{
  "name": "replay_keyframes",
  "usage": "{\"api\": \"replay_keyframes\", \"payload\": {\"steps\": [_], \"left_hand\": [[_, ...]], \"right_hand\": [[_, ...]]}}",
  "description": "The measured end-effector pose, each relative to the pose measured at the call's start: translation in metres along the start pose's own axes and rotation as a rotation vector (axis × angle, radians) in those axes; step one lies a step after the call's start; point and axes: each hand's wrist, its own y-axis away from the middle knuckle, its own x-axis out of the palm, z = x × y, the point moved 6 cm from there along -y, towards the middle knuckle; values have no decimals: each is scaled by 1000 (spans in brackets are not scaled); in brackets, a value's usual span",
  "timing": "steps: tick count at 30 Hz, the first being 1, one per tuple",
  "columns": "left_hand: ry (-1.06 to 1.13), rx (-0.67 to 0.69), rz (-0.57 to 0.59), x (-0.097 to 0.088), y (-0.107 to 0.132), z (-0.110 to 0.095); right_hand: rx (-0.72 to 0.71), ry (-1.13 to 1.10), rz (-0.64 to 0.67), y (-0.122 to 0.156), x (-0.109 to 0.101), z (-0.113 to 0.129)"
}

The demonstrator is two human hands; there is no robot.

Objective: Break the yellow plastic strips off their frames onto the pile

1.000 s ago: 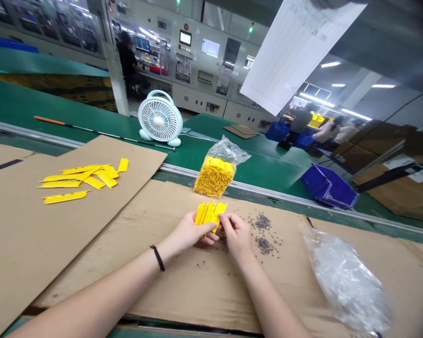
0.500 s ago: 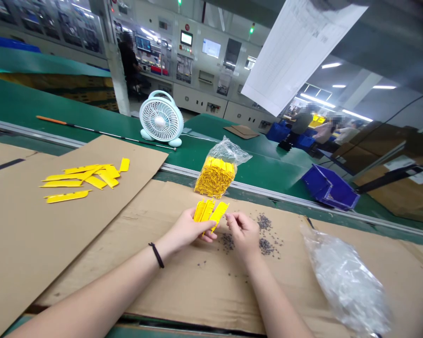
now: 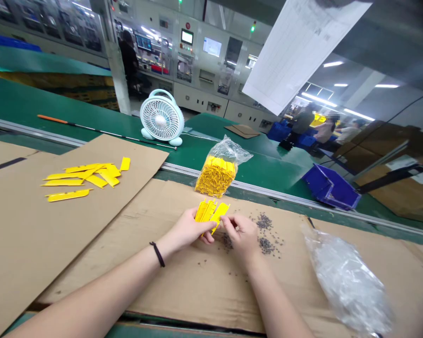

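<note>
My left hand point(image 3: 188, 229) is closed round a fanned stack of flat yellow plastic pieces point(image 3: 210, 211), held just above the cardboard sheet point(image 3: 183, 291). My right hand point(image 3: 241, 232) pinches at the lower right edge of that stack, thumb and forefinger pressed together; whether a small part sits between them I cannot make out. A scatter of tiny dark grey parts point(image 3: 264, 232) lies on the cardboard just right of my right hand. A clear bag of yellow pieces point(image 3: 216, 171) stands behind the hands.
Several loose yellow strips point(image 3: 84, 178) lie on a second cardboard sheet point(image 3: 28, 234) at left. A crumpled clear plastic bag point(image 3: 345, 277) lies at right. Behind are a green conveyor point(image 3: 31, 105), a small white fan point(image 3: 161, 118), a blue bin point(image 3: 329, 188) and other people at machines.
My right hand pulled away from the stack to the grey parts, then came back to pinch at the stack's lower right edge. The left hand held the stack nearly still.
</note>
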Motion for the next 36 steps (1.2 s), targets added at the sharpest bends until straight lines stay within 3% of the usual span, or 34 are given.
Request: {"api": "replay_keyframes", "payload": {"steps": [6, 10, 14, 20, 30, 36], "left_hand": [[22, 21, -6, -2, -3, 3], [11, 33, 3, -2, -3, 2], [7, 28, 2, -2, -3, 2], [-32, 42, -10, -4, -6, 7], [-91, 56, -3, -3, -1, -2], [-101, 54, 27, 1, 1, -4]], "right_hand": [[81, -104, 48, -1, 4, -4], [148, -117, 7, -1, 1, -9], [100, -58, -23, -1, -3, -6], [52, -41, 48, 0, 3, -4], [189, -197, 119, 0, 13, -13], [408, -446, 64, 5, 17, -25]]}}
